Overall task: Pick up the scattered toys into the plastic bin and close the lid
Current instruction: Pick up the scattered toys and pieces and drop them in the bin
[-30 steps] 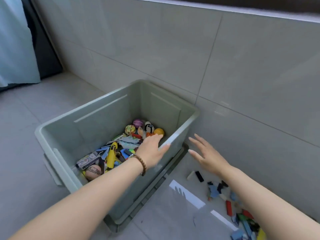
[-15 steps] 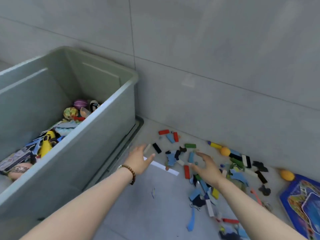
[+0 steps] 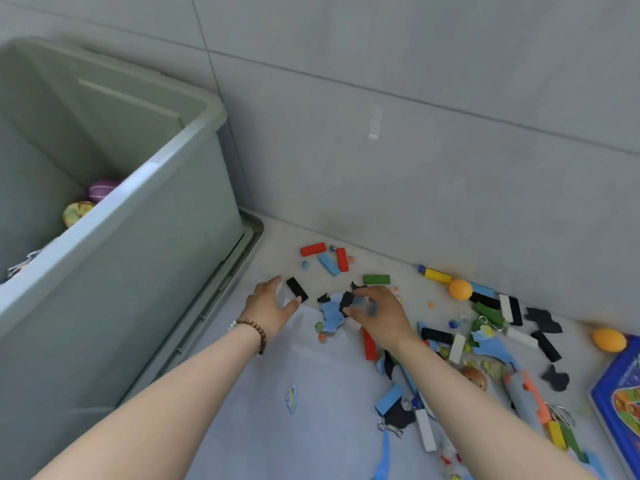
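Observation:
The grey-green plastic bin (image 3: 166,161) stands at the left on its lid (image 3: 251,237), with a purple ball (image 3: 102,188) and other toys inside. Scattered toys lie on the floor by the wall: red blocks (image 3: 313,249), a green block (image 3: 376,279), a black block (image 3: 297,289), and flat blue and black pieces (image 3: 330,315). My left hand (image 3: 272,306) hovers with spread fingers on either side of the black block, holding nothing. My right hand (image 3: 377,313) is curled down over the flat blue and black pieces and grips some of them.
The tiled wall runs close behind the toys. Two orange balls (image 3: 460,289) (image 3: 609,339), several more blocks, metal clips and a grey-orange toy (image 3: 523,393) lie to the right. A blue board (image 3: 620,403) lies at the right edge. A small sticker (image 3: 291,398) lies alone on the floor.
My view swung from the bin to the floor. Both hands left the bin's rim and came down to the toys. My right hand curled onto the flat pieces.

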### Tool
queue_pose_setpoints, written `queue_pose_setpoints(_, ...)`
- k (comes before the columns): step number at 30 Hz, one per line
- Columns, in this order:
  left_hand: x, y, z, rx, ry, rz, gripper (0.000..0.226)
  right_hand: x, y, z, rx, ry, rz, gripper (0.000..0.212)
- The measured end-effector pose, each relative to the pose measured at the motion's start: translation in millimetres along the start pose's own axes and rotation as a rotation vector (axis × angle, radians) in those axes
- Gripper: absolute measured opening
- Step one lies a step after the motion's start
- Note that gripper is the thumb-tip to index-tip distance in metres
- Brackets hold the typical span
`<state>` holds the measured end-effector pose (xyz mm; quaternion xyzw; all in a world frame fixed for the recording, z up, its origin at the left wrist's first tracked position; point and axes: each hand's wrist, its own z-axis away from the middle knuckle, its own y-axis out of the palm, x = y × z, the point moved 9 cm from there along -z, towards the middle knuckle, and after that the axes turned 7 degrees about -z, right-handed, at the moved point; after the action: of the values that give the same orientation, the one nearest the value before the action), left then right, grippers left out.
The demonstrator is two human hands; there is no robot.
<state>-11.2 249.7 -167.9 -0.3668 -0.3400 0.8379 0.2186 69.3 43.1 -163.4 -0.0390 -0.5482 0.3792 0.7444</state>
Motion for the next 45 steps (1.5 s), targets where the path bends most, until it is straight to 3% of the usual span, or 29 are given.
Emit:
queue_pose_setpoints(8, -12.7, 9.7, -19.4, -0.073, 0.084, -0.032, 0.057, -7.4, 8.6, -22.2, -0.111, 0.032, 0.037, 0.027)
queue_pose_setpoints(13, -20.9, 10.3, -30.6, -0.086, 0.009, -0.048, 0.051, -1.2, 19.8, -23.4, -0.122, 0.086, -0.016, 0.046)
queue_pose_setpoints(16, -24.5, 9.5, -30.9, -0.107, 0.007, -0.055, 0.042, 4.2, 31.3, -26.0, -0.053, 0.083, 0.102, 0.055)
queue_pose_setpoints(19, -22.6, 10.5, -30.2, -0.102, 0.016, -0.012, 0.040, 6.1, 40.9, -30.7, 0.002, 0.073, 0.200, 0.048)
queue_pose_setpoints(22, -22.1, 10.2, -30.2, -0.080, 0.047, 0.038, 0.038, 4.6, 40.6, -30.7, 0.000, 0.053, 0.127, 0.034)
queue_pose_setpoints(26, -16.6, 13.9, -30.6, -0.014, 0.062, 0.054, 0.037, 2.5, 38.2, -27.3, -0.011, 0.043, 0.047, 0.036)
queue_pose_setpoints(33, 9.3, 13.8, -19.5, 0.067, -0.042, 0.450, 0.065, 2.6, 39.2, -19.9, -0.046, -0.006, -0.018, 0.032)
queue_pose_setpoints(38, 17.7, 20.5, -11.9, 0.168, -0.124, 0.606, 0.058, 7.1, 35.8, -19.8, -0.069, -0.041, -0.064, 0.020)
queue_pose_setpoints(45, -2.2, 16.1, 3.1, 0.233, -0.137, 0.856, 0.049, 11.8, 25.5, -13.9, 0.002, 0.116, -0.459, 0.018)
